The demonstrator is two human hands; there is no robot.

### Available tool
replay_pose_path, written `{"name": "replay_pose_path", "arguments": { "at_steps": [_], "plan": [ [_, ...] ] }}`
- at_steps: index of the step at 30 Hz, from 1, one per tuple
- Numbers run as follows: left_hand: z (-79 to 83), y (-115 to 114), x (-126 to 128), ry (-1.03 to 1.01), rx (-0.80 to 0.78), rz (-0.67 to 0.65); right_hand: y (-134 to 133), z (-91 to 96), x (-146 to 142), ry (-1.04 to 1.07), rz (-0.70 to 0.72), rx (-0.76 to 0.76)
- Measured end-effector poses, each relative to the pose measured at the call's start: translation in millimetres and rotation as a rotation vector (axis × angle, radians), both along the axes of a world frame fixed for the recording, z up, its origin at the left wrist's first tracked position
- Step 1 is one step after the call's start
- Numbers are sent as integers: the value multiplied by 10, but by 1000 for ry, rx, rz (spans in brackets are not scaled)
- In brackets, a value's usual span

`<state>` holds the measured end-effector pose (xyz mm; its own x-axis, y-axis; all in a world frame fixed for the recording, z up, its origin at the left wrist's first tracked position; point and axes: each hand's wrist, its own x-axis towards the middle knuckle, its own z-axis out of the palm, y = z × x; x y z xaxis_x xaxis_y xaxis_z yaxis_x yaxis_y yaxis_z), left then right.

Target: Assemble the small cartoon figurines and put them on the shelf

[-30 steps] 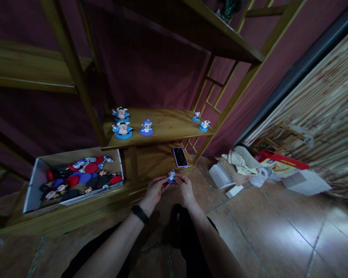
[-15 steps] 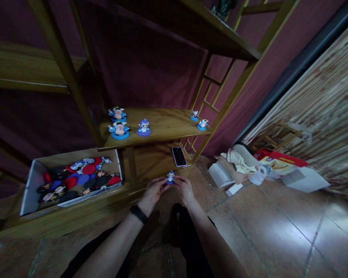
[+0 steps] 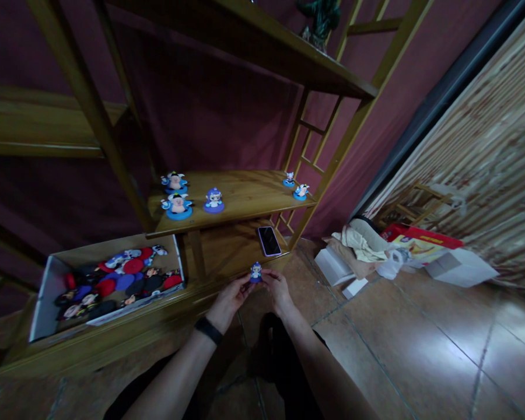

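Between my two hands, in front of the low shelf, is a small purple and white figurine [image 3: 256, 272] on a purple round base, held upright. My left hand [image 3: 233, 296] grips its left side, and my right hand [image 3: 277, 290] pinches its right side. On the shelf [image 3: 245, 189] stands a similar purple figurine [image 3: 213, 200]. Left of it are two pig figurines, one at the front [image 3: 178, 206] and one behind [image 3: 174, 182], both in blue on blue bases. At the shelf's right end are a smaller pig figurine [image 3: 301, 192] and a little white-headed figurine [image 3: 289, 178].
A white open box [image 3: 39, 303] full of jumbled figurines sits at the left on the lower board. A phone [image 3: 269, 241] lies on the lower shelf. White boxes [image 3: 332, 265], a plastic bag [image 3: 391, 265] and a red package [image 3: 424, 240] lie on the tiled floor at right.
My view has tilted slightly, so the shelf and box appear a little lower. Both hands keep hold of the purple figurine in nearly the same place.
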<state>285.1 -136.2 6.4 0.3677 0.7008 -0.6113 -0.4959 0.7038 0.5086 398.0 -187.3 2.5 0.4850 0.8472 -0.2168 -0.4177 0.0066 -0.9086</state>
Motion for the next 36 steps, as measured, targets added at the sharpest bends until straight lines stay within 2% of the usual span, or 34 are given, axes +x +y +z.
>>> {"name": "replay_pose_path", "arguments": {
  "at_steps": [4,10,15,20,25,36],
  "plan": [
    [9,7,9,-2,-37,-11,-4,16,5,-16,2,-10],
    [-41,7,-3,22,50,-20,-3,-1,-3,-113,7,-8],
    [-82,1,1,18,56,-1,7,-14,-2,-175,25,4],
    [-46,-2,-3,18,99,38,26,3,-27,-291,50,47],
    [-20,-3,-1,32,160,80,36,1,-85,-305,98,104],
    [-61,-53,37,93,360,102,-21,-18,-58,-677,50,62]
  ]
}}
